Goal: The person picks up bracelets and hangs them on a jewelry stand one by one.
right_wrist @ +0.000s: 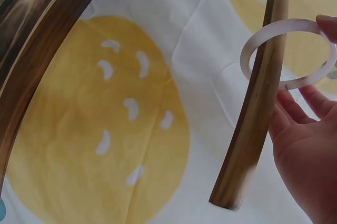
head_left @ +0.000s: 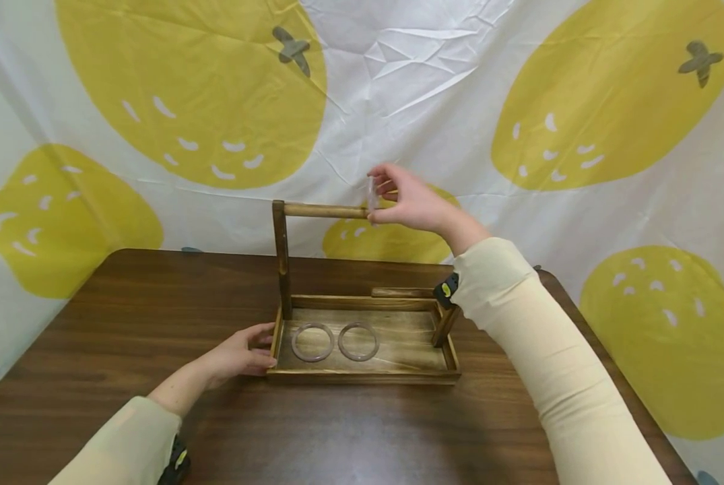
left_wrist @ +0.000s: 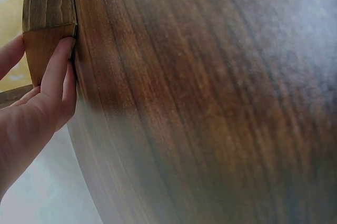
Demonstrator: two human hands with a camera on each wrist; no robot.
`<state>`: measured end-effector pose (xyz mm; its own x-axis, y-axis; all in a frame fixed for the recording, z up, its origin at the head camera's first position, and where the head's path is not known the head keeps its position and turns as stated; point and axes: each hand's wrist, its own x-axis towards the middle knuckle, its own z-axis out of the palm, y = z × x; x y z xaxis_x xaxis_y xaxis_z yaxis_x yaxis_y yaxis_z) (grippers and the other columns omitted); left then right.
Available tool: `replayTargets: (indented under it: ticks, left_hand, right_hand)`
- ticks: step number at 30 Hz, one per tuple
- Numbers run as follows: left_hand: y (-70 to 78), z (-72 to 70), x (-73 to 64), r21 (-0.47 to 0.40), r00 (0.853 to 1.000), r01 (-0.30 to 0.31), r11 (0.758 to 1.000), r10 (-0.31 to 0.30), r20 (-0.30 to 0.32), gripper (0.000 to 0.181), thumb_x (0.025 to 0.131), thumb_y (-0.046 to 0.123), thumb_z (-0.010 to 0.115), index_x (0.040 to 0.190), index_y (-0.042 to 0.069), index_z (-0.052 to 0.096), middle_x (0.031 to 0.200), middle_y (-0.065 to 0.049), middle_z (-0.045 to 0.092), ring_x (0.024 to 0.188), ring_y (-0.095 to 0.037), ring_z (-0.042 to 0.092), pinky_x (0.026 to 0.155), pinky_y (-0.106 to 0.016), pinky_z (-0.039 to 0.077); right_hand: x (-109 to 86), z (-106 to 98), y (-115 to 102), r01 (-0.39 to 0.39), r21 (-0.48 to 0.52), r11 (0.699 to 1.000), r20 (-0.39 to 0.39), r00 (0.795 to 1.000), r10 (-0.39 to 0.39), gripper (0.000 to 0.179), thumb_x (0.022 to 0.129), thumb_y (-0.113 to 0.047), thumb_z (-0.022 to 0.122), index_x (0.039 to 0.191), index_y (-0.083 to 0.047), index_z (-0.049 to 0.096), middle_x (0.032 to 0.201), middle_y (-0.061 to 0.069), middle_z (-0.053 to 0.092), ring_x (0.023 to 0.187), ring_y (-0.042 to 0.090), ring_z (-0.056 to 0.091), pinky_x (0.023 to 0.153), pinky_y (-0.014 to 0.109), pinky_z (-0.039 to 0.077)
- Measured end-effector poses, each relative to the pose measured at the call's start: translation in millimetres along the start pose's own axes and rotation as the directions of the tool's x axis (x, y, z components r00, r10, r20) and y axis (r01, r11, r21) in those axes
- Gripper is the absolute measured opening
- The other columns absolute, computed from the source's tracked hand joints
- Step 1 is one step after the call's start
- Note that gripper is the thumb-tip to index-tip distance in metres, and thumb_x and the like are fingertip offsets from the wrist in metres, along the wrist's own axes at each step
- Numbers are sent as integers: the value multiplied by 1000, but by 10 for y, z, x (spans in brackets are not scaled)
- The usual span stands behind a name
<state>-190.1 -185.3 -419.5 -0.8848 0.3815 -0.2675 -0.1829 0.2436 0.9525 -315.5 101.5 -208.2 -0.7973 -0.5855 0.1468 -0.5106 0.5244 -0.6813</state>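
Observation:
My right hand [head_left: 407, 195] pinches a pale translucent bangle [right_wrist: 253, 45] between thumb and fingers. In the right wrist view the bangle encircles a wooden bar [right_wrist: 258, 108], close to its free end. That bar extends rightward from the top of a tall post [head_left: 281, 263] on a wooden tray [head_left: 362, 378]. At the tray's left end, my left hand [head_left: 240, 351] holds the end wall, its fingertips at the rim. Two more bangles [head_left: 313, 342] lie flat side by side in the left half of the tray.
A shorter post [head_left: 445, 327] rises at the tray's right end, partly behind my sleeve, with a lower bar [head_left: 401, 292] pointing left. Beneath is a brown wooden table [head_left: 362, 438]. Behind it hangs a white cloth [head_left: 398, 121] with large yellow fruit prints.

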Motion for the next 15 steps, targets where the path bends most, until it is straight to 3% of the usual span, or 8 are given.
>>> replayTargets:
  ticks: [15]
  left_hand:
    - [-34,-9,27,-4,1000,-2,1000,2,-3,78,86,-2,61,145,-9,12,141,-39,26,101,-23,59,87,-40,54]
  right_hand:
    - [74,109,-94,1,-40,999,49,999,1,71,79,-18,72,137,0,35,132,16,48,124,27,46,109,39,35]
